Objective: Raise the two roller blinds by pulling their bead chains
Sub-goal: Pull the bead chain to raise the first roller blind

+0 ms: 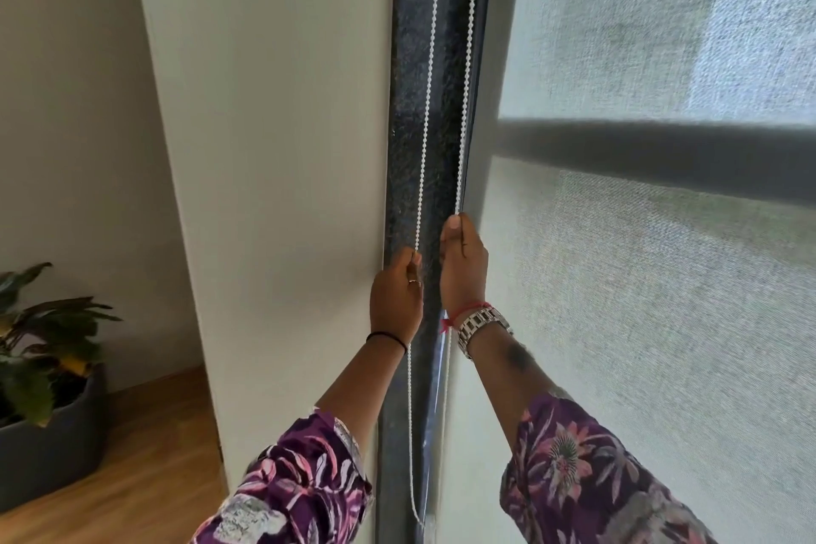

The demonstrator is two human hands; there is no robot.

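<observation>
A white bead chain (427, 110) hangs as a loop in front of the dark window frame (410, 102), its two strands running from the top of the view down past my wrists. My left hand (396, 298) is closed on the left strand. My right hand (463, 265) grips the right strand a little higher, close to the edge of the blind. The grey mesh roller blind (640, 278) covers the window on the right, and a dark horizontal bar shows through it. Only this one blind is in view.
A white wall panel (273, 146) stands directly left of the frame. A potted plant (39, 367) in a dark pot sits at the far left on the wooden floor (145, 477).
</observation>
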